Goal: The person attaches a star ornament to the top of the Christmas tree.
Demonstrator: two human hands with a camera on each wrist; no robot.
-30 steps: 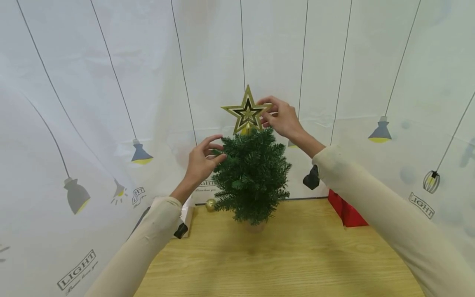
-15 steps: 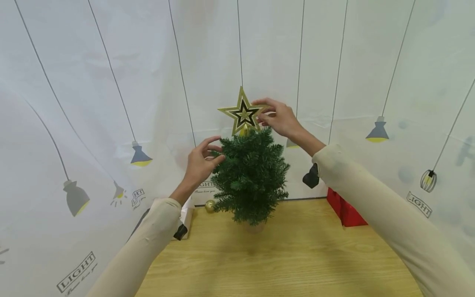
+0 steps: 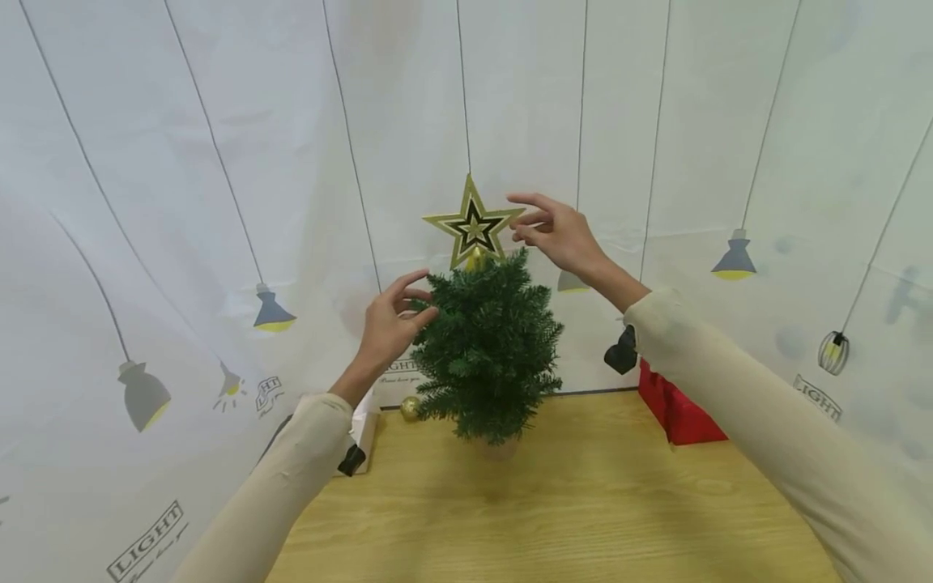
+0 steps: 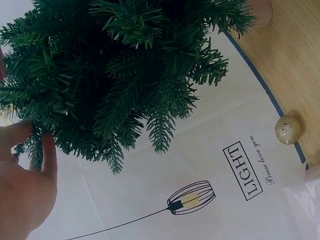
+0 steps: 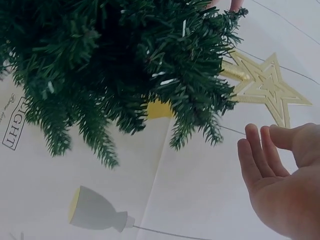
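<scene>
A small green artificial Christmas tree (image 3: 488,348) stands upright on the wooden table. At its top sits a gold star topper (image 3: 472,223), its gold socket partly sunk in the needles. My left hand (image 3: 394,320) is at the tree's upper left; in the left wrist view a branch tip (image 4: 36,147) lies between its thumb and a finger, which pinch it. Beside the star's right point is my right hand (image 3: 557,231), fingers loosely bent. In the right wrist view the right hand (image 5: 285,175) holds nothing, its thumb close to the star's tip (image 5: 285,117).
A gold ball ornament (image 3: 411,407) lies behind the tree at the left, near a white box (image 3: 368,441). At the right stands a red bag-like object (image 3: 678,409), partly behind the right sleeve. A lamp-printed white backdrop (image 3: 291,162) rises behind the table (image 3: 568,502).
The right hand's fingers have come off the star and moved slightly right, spreading apart. The star stays on the treetop. The left hand keeps its place at the branches.
</scene>
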